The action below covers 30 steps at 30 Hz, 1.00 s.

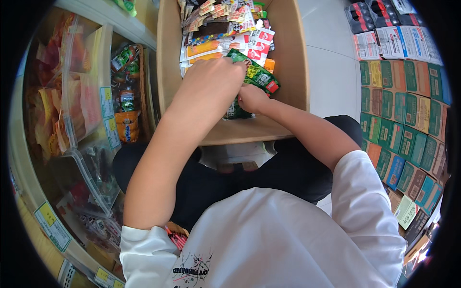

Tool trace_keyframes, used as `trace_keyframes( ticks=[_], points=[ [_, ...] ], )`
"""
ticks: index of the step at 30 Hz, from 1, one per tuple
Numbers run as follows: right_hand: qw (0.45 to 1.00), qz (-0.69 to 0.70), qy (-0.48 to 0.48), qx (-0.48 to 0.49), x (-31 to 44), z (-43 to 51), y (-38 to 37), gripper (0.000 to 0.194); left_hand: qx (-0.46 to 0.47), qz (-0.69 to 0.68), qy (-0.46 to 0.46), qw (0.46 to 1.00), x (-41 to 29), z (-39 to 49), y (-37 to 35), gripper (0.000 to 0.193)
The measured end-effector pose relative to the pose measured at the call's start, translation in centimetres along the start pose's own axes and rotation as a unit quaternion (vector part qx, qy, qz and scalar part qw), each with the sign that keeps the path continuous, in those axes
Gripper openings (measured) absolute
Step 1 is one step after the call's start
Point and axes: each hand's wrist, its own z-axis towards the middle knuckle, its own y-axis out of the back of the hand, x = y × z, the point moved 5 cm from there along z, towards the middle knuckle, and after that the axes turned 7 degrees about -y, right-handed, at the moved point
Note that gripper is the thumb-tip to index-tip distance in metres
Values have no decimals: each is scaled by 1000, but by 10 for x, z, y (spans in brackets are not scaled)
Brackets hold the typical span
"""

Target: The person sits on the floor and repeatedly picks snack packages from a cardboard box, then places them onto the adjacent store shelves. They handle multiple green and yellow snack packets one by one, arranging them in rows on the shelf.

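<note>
Both hands are inside an open tan box (234, 136). My left hand (219, 73) is curled, back upward, over the left end of a green snack packet (262, 76); its fingertips are hidden. Just below, my right hand (253, 98) has its fingers closed at green packaging, between that packet and a lower green packet (237, 111). Which of the two it grips is hard to see. Beyond my left hand lie white-and-orange packets (207, 47), with red-and-white packets (260, 43) to their right. Small cream sachets (216, 12) are heaped at the far end.
To the left stands a shelf with clear plastic bins (70, 97), price labels (54, 226) and a wicker basket (143, 82) of packaged snacks. Stacked cartons (403, 108) and shrink-wrapped bottles (374, 16) line the right. My knees flank the box's near end, above a tiled floor (331, 64).
</note>
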Motion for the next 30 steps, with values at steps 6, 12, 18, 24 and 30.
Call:
trace_keyframes(
  ticks=[6, 12, 18, 24, 30],
  points=[
    [998, 27, 0, -54, -1, 38, -32, 30, -17, 21, 20, 999, 19, -3, 11, 14],
    [986, -2, 53, -158, -13, 41, -56, 21, -52, 24, 10, 998, 28, -4, 17, 17],
    [994, -101, -1, -49, -18, 44, -72, 12, -8, 10, 29, 1000, 32, -1, 11, 17],
    [997, -69, 14, 15, -7, 26, -73, 16, 34, 16, 97, 995, 46, -7, 22, 16],
    [994, -85, 40, 60, 25, 8, -31, 24, 78, 0, 128, 989, 53, 3, 18, 22]
  ],
)
